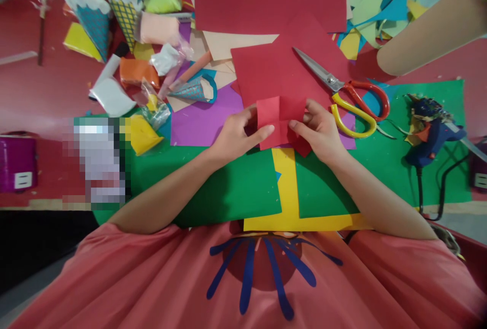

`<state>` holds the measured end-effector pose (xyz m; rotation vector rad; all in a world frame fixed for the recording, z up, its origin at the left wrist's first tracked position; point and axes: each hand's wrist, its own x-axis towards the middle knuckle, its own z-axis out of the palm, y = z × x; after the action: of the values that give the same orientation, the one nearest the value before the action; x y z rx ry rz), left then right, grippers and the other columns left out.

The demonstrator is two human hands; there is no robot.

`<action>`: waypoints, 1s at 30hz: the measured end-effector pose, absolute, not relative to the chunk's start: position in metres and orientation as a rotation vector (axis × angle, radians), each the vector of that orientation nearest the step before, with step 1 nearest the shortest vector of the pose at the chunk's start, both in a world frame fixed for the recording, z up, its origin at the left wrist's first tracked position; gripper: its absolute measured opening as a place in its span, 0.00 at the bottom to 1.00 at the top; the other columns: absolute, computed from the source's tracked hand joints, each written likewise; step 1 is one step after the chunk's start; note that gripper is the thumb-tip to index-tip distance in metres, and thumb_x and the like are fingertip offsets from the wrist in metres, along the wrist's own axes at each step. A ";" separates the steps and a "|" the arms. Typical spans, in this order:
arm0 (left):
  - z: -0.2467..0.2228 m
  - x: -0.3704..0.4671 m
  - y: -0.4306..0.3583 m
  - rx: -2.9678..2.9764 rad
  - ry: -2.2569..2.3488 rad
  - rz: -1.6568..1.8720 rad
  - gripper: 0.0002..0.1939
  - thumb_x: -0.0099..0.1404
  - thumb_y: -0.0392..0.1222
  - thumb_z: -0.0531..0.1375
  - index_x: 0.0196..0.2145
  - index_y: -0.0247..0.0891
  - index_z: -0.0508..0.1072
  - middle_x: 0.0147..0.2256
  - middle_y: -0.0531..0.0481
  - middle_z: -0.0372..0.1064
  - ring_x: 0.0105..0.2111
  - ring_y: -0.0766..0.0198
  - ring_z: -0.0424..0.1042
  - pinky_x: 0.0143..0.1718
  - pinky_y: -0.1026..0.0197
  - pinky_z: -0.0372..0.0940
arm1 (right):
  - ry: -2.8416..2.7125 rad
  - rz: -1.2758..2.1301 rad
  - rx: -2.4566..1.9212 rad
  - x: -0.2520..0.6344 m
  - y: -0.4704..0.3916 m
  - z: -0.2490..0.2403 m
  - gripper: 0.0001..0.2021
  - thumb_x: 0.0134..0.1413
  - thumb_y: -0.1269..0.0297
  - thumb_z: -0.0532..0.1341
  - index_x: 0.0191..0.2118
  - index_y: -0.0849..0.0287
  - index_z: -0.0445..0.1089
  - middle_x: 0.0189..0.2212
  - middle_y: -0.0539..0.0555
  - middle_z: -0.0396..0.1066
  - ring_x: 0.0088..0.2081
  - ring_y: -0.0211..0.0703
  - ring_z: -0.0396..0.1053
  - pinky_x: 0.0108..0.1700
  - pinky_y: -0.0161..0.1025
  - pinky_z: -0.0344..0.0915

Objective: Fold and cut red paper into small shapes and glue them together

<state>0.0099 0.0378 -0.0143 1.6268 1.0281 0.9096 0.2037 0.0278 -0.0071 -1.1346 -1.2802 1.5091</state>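
Observation:
A small piece of red paper [268, 116], creased down the middle and across, is held up between my hands over the table. My left hand [239, 134] pinches its left side, thumb in front and fingers behind. On the right side my right hand [318, 129] grips the paper with its thumb and fingers. Larger red paper sheets [262, 70] lie just beyond. Scissors [335, 85] with one red and one yellow handle rest on them, blades partly apart, close to my right hand. Purple paper [201, 126] lies underneath.
Green sheets [228, 187] and a yellow sheet [287, 177] cover the near edge. At the right are a blue glue gun [428, 141] and a cardboard tube [429, 30]. Paper cones [91, 20], an orange clay packet [139, 72] and a yellow packet [142, 134] crowd the left.

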 end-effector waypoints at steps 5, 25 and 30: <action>-0.014 0.010 0.037 1.530 1.031 0.882 0.23 0.60 0.58 0.60 0.41 0.35 0.70 0.35 0.47 0.77 0.31 0.64 0.77 0.29 0.66 0.71 | -1.236 1.440 -1.125 0.205 0.030 -0.013 0.16 0.50 0.54 0.66 0.43 0.52 0.68 0.38 0.50 0.78 0.43 0.46 0.77 0.46 0.49 0.76; -0.011 0.006 0.035 1.724 0.930 0.954 0.18 0.61 0.52 0.62 0.46 0.41 0.78 0.46 0.47 0.77 0.45 0.59 0.78 0.48 0.61 0.72 | -1.006 1.582 -1.225 0.203 0.032 -0.009 0.11 0.42 0.58 0.69 0.28 0.54 0.68 0.21 0.45 0.70 0.24 0.36 0.70 0.25 0.35 0.70; -0.011 0.003 0.036 1.753 0.829 0.953 0.14 0.65 0.44 0.60 0.47 0.43 0.78 0.45 0.48 0.78 0.42 0.62 0.78 0.44 0.62 0.73 | -1.049 1.579 -1.212 0.205 0.033 -0.010 0.13 0.43 0.53 0.68 0.27 0.54 0.68 0.21 0.46 0.69 0.24 0.37 0.70 0.24 0.36 0.68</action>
<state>0.0026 0.0363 -0.0112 1.7531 0.8290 0.9528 0.2053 0.0326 -0.0103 -1.2122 -1.0486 1.5787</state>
